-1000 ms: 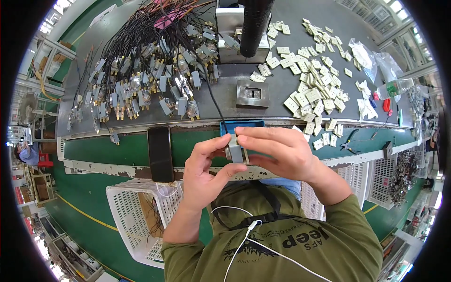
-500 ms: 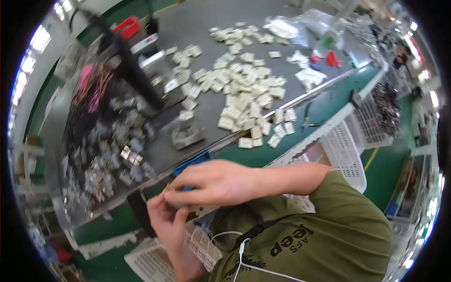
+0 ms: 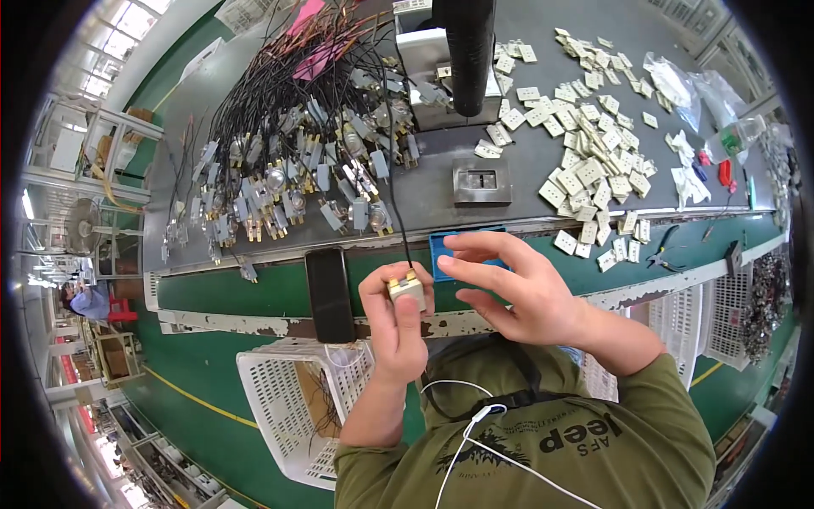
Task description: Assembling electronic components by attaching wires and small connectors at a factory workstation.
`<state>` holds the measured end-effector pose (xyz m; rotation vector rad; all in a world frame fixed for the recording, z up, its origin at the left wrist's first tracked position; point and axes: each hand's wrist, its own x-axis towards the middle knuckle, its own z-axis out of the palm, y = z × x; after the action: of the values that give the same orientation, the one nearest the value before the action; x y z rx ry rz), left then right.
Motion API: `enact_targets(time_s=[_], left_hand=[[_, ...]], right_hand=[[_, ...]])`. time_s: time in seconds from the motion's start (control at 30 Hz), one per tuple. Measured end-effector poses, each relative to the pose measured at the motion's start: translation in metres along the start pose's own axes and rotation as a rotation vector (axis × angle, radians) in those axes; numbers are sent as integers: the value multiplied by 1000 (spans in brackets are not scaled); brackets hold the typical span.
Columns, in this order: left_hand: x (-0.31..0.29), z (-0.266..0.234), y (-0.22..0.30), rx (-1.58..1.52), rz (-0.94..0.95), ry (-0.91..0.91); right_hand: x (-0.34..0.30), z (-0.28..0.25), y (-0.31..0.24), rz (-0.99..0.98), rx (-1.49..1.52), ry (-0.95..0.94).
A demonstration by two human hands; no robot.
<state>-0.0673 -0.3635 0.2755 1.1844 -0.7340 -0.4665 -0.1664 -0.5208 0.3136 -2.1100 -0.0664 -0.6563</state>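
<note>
Between its thumb and fingers, my left hand (image 3: pixel 392 327) grips a small pale electrical plug part (image 3: pixel 409 290) with brass contacts on top. A dark cable (image 3: pixel 398 212) runs down from the table to it. My right hand (image 3: pixel 530 293) is just to the right, empty, its fingers apart and partly curled. Under those fingers a blue tray (image 3: pixel 441 270) shows at the bench edge. A black phone (image 3: pixel 329 297) lies left of my left hand.
Corded grey plug pieces (image 3: pixel 288 174) are heaped at the left. Cream socket plates (image 3: pixel 593 148) lie spread at the right. A metal jig block (image 3: pixel 482 182) sits by a press with a black column (image 3: pixel 468 59). Pliers (image 3: pixel 666 254) lie near the front; a white basket (image 3: pixel 288 407) stands below.
The view has swung to the left. My hands were close together; the right has come away from the left, and the plug part now shows in the left hand.
</note>
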Motion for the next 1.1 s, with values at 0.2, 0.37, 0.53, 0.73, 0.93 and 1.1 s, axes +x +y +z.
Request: enact_targets(time_s=[0.2,0.37,0.53,0.73,0.93,1.1], left_hand=[[5,-20,9,-500,-111,-17],[7,-27,7,-688,-67,-64],[-38,-98,34,-366,11,191],[-71,-176,33,225,98,434],[-92,-243,22,355,381,772],[-153,-313,-8,181,352,1038]], right_hand=[[1,1,-3,46,80,-75],[-2,-10,0,131,149,-74],[-6,-59,12,80,-81,146],[-17,-137,113,500,-667,298],[3,-132,181,463,-1061,10],[21,-141,187,700,-1065,-120]])
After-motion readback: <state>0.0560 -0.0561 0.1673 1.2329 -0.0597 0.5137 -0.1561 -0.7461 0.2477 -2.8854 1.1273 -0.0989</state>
